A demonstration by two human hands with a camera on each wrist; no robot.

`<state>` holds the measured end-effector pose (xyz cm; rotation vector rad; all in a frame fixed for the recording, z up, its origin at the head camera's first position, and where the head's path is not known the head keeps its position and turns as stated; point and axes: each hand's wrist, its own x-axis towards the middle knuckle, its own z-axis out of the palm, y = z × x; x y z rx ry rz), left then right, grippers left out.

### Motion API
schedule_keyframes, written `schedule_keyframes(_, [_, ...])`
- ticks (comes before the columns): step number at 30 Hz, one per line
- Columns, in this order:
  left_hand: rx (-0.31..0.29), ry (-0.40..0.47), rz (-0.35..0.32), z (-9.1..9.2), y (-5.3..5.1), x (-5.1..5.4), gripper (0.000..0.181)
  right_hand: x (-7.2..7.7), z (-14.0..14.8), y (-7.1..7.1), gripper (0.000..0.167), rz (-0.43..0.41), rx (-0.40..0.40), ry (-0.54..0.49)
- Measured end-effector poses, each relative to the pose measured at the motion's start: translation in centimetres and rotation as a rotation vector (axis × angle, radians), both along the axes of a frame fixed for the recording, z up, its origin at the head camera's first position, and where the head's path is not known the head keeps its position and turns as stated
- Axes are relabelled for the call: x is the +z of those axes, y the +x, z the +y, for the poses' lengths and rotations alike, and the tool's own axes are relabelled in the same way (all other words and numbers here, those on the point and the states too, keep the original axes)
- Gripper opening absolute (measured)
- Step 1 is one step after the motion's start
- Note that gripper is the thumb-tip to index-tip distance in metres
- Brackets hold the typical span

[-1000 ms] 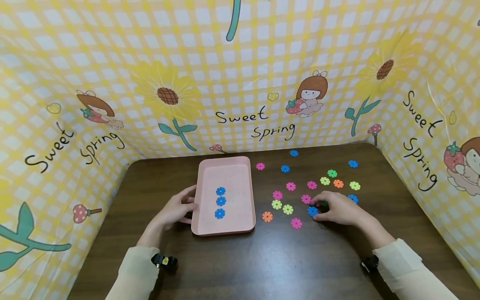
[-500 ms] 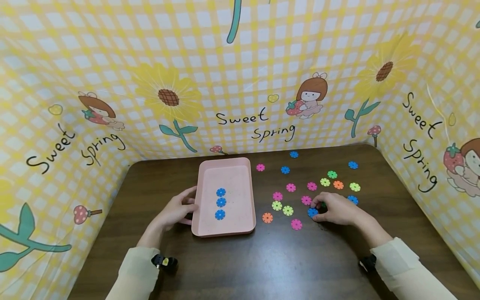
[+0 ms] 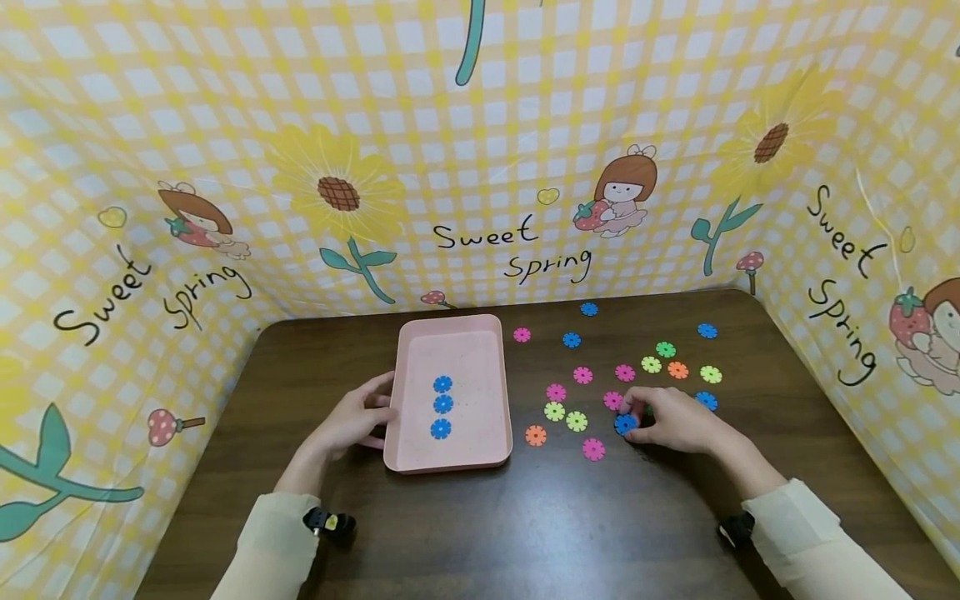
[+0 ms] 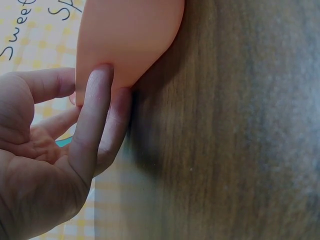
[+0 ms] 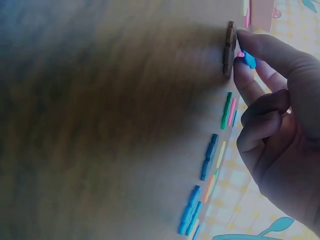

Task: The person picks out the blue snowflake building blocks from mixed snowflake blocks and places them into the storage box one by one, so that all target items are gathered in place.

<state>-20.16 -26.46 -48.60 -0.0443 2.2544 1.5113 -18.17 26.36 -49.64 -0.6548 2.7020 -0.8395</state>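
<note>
Blue discs (image 3: 443, 404), three in a column, already lie in the tray (image 3: 474, 358) whose side the left hand (image 3: 347, 423) grips, while the right hand (image 3: 677, 419) pinches another blue (image 3: 624, 424) at the table (image 3: 480, 533), where more blues (image 3: 572, 340) and other colours (image 3: 582, 375) remain loose.

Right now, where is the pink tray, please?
In the head view, the pink tray is left of centre, between the left hand and scattered notched discs.
</note>
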Motion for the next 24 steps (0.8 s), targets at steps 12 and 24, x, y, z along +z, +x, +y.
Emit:
schedule_keyframes(12, [0.003, 0.002, 0.000, 0.0, -0.2, -0.1, 0.071, 0.1, -0.1, 0.2, 0.030, -0.055, -0.019, -0.124])
schedule_keyframes(24, [0.009, -0.005, -0.003, -0.1, -0.1, -0.2, 0.070, 0.6, -2.2, -0.2, 0.028, -0.056, -0.047, -0.227])
